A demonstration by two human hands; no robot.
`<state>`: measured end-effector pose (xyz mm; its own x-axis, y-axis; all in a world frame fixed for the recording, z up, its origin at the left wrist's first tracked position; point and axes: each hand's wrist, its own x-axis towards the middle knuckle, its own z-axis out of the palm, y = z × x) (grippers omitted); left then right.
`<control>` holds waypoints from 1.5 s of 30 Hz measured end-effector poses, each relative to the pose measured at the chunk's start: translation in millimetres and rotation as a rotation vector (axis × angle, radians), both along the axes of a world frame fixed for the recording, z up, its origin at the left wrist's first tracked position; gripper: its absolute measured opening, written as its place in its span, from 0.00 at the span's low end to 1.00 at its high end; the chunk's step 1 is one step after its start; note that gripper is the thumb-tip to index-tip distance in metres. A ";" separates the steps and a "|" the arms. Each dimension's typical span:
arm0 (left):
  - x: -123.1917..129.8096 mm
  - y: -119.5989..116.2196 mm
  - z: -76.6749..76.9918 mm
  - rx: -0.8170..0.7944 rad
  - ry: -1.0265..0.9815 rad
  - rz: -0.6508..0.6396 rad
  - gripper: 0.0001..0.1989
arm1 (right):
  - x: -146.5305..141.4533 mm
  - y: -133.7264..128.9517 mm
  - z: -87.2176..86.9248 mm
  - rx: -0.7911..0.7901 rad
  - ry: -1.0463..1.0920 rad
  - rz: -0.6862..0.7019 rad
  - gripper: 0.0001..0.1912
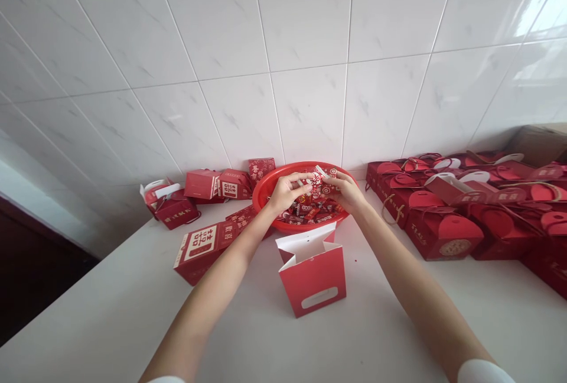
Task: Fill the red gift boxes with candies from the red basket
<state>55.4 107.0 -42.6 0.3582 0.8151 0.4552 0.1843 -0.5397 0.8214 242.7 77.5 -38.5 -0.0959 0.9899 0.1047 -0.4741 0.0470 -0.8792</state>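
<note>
My left hand (pixel 287 192) and my right hand (pixel 348 191) are over a red plastic basin (pixel 261 185), fingers pinched around a small red-and-white patterned packet (pixel 318 179). Its exact kind is hard to make out. Beneath them, wrapped candies (pixel 312 213) in red and dark wrappers fill the basin. Between my forearms, just in front of the basin, a red paper gift box (pixel 313 279) stands upright with its white-lined top open and an oval window in its front. Neither hand touches that box.
Red boxes with rounded flaps and rope handles (pixel 443 232) crowd the right side. On the left lie a large red box (pixel 206 250), smaller red boxes (pixel 233 184) and an opened box (pixel 175 208). A tiled wall (pixel 305 105) rises behind the white table (pixel 266 336).
</note>
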 end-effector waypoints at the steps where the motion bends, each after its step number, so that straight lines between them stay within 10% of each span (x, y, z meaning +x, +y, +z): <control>1: -0.2 -0.8 0.9 -0.005 -0.001 0.001 0.20 | 0.4 0.0 0.1 -0.003 0.003 0.006 0.12; 17: 0.4 20.0 10.0 -0.047 0.279 0.024 0.19 | 3.9 12.2 -7.2 -0.069 0.108 -0.140 0.12; 26: -8.8 46.9 -15.8 -0.098 0.684 -0.063 0.10 | 4.0 17.7 -8.8 -0.105 0.185 -0.193 0.08; 45: -18.8 32.9 3.5 0.112 0.547 0.409 0.23 | 1.6 7.6 -0.1 -0.171 0.204 -0.185 0.04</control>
<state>36.6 139.9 -39.1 0.2339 0.8923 0.3861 0.7633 -0.4145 0.4956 244.3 85.2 -38.6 0.0933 0.9934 -0.0663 -0.6386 0.0087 -0.7695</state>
